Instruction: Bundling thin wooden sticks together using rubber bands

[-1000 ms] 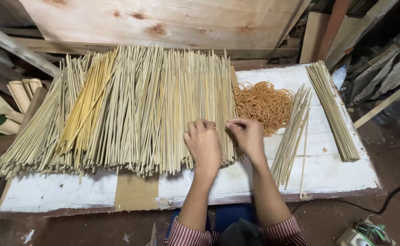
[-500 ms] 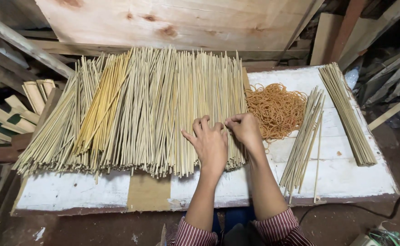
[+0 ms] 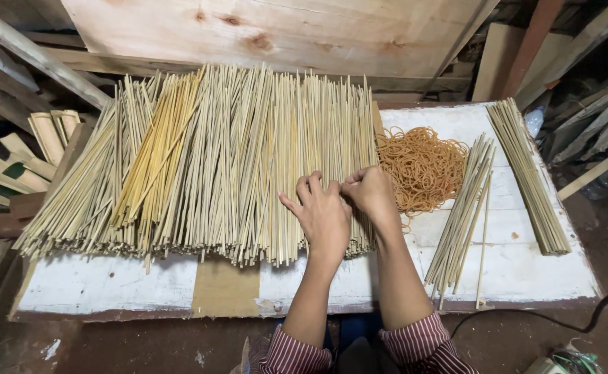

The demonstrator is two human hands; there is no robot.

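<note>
Bamboo sticks (image 3: 234, 159) lie in a wide fanned heap across the left and middle of the white table (image 3: 110, 284), near ends ragged along the edge. Both my hands sit on the heap's right end: left hand (image 3: 323, 216) flat with fingers spread over the sticks, right hand (image 3: 369, 192) curled, fingertips pinched together beside the left ones, seemingly on a few sticks, though I can't tell exactly how many. To do this well, I judge I should press lightly with the left so neighbours don't roll, and peel sticks off the right edge cleanly, keeping them parallel. Just right of my right hand is a pile of orange rubber bands (image 3: 421, 166), touching the heap's edge, so loose bands could snag. Farther right, a small loose bunch (image 3: 463, 215) lies slanted, and a tighter bundle (image 3: 529, 176) sits by the table's right edge. Wooden board (image 3: 283, 31) stands at the far side; offcuts (image 3: 40, 138) at far left.
</note>
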